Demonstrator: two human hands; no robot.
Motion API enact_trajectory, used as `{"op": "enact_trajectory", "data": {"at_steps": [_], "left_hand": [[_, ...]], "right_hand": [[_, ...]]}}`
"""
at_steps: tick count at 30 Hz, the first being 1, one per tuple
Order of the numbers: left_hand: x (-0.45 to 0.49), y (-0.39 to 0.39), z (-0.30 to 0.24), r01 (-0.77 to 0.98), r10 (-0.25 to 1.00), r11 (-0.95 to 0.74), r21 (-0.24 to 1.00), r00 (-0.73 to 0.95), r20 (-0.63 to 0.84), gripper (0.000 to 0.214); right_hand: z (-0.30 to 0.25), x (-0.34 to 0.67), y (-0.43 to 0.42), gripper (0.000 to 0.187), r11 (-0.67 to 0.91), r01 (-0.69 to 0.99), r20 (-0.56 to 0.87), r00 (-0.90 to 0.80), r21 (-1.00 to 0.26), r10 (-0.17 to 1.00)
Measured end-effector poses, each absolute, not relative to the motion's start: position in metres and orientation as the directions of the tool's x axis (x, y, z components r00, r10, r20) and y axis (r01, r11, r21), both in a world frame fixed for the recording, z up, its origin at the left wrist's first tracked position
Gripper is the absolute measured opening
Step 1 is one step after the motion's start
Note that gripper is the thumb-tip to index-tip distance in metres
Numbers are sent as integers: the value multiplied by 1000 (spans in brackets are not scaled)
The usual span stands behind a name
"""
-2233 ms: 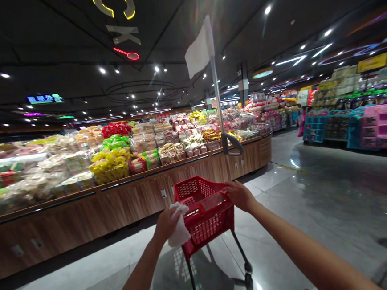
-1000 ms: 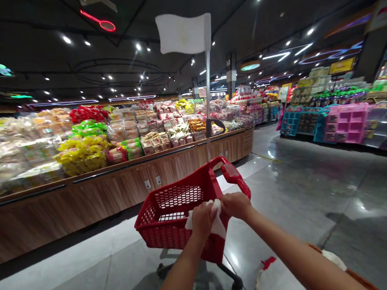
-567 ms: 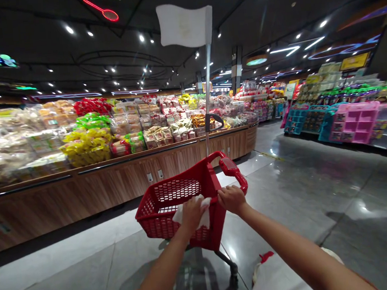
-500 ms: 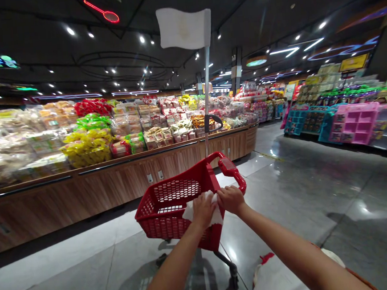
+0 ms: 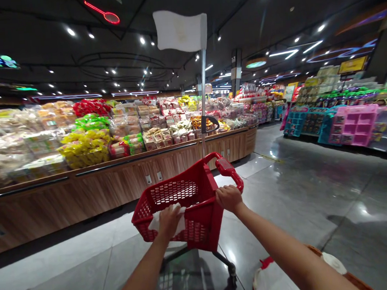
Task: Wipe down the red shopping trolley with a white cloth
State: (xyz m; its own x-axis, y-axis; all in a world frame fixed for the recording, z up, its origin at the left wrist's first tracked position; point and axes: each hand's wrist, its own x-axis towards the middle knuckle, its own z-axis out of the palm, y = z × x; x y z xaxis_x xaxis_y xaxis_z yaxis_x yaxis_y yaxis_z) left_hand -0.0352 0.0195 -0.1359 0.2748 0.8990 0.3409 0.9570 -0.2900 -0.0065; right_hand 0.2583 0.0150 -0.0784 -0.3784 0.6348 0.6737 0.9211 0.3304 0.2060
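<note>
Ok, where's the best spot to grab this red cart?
The curved handle on the cart, reached from your side, palm down. It is a raised bar standing clear of the mesh, just above your right hand; the left hand holds a cloth against the wall.

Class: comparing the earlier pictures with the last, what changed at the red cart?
The left hand slid the white cloth left and down, away from the right hand, along the side wall of the red cart. The right hand kept gripping the rim by the handle.

Left hand (image 5: 168, 219) holds cloth (image 5: 183, 221) against red cart (image 5: 204, 222).
</note>
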Motion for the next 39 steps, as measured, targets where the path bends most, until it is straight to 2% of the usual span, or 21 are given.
{"op": "enact_trajectory", "data": {"at_steps": [4, 7, 11, 14, 17, 20, 24, 28, 30, 33, 36, 39], "left_hand": [[40, 18, -117, 889, 840, -457, 43, 415, 348, 34], [91, 20, -103, 864, 825, -498, 77, 445, 348, 37], [79, 26, -101, 840, 820, -537, 75, 499, 282, 37], [18, 29, -117, 889, 862, -457, 26, 436, 260, 32], [-52, 26, -135, 942, 917, -323, -85, 334, 218, 31], [-97, 16, -145, 963, 938, -231, -138, 258, 233, 32], [-79, 10, -146, 975, 936, -171, -139, 205, 286, 30], [4, 20, -140, 942, 889, -330, -57, 331, 317, 34], [40, 26, -135, 938, 888, -347, -14, 333, 317, 37], [52, 28, -131, 927, 888, -374, -3, 359, 287, 39], [8, 20, -137, 927, 896, -373, -32, 369, 249, 36], [-63, 4, -153, 958, 929, -280, -70, 288, 231, 35]], "right_hand": [[-79, 255, 16, 27, 323, 929, 660, -357, 179, 661], [-78, 257, 16, 25, 351, 918, 639, -383, 183, 667], [-76, 265, 17, 28, 362, 909, 616, -409, 208, 673], [-76, 276, 23, 31, 349, 906, 598, -421, 240, 682], [-73, 289, 31, 31, 317, 915, 570, -402, 248, 716], [-65, 301, 37, 31, 325, 911, 515, -412, 253, 752], [-62, 286, 33, 27, 316, 924, 522, -383, 217, 762], [-88, 230, 19, 23, 446, 890, 533, -422, 92, 734], [-107, 208, 14, 32, 495, 869, 542, -421, 10, 727], [-125, 202, 10, 54, 545, 838, 507, -462, -18, 728], [-125, 222, 10, 63, 598, 802, 416, -540, -11, 732], [-120, 248, 17, 62, 590, 807, 347, -546, -27, 763]]}}
